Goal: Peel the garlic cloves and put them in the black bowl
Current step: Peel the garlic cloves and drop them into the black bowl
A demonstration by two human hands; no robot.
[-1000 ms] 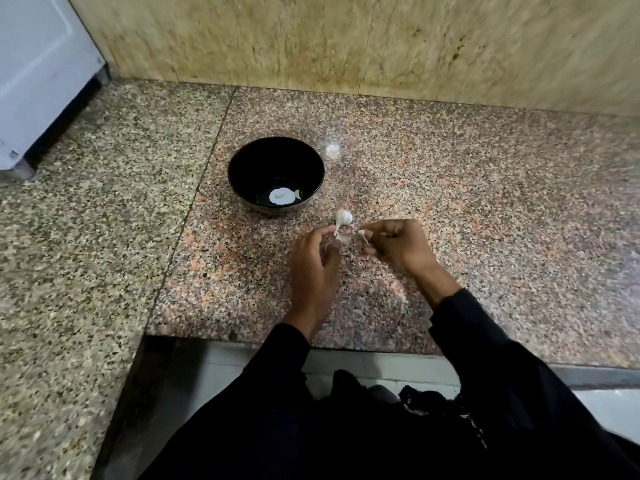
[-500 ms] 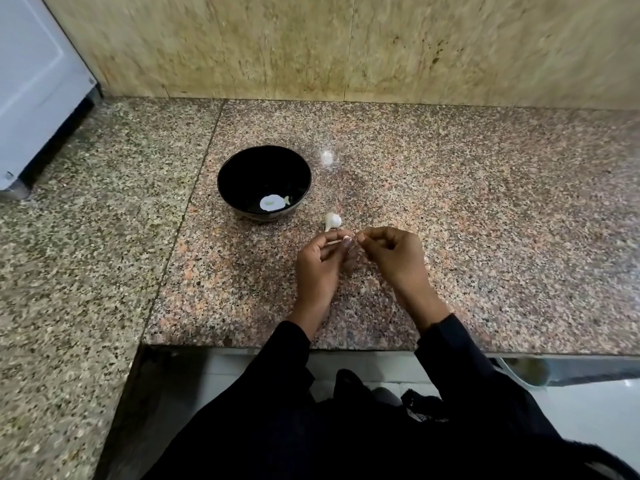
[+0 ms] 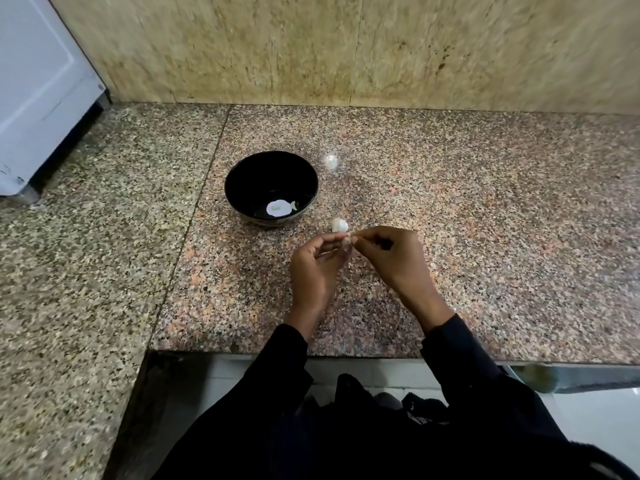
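Note:
The black bowl (image 3: 242,181) stands on the granite counter, left of and beyond my hands. A pale round patch and a small pale piece show at its bottom. My left hand (image 3: 315,271) and my right hand (image 3: 394,261) meet fingertip to fingertip in front of the bowl. Together they pinch a small garlic clove (image 3: 346,242), which the fingers mostly hide. Another white garlic clove (image 3: 338,224) sits just beyond the fingertips, to the right of the bowl; whether it lies on the counter I cannot tell.
The pinkish granite counter (image 3: 485,237) ends at a front edge close to my body. A tiled wall (image 3: 346,46) closes the back. A white appliance (image 3: 38,98) stands at the far left. A pale shiny spot (image 3: 330,160) lies behind the bowl.
My hands were slightly apart a second ago. They have closed in, and both sets of fingertips now meet at the small clove. The view has shifted a little.

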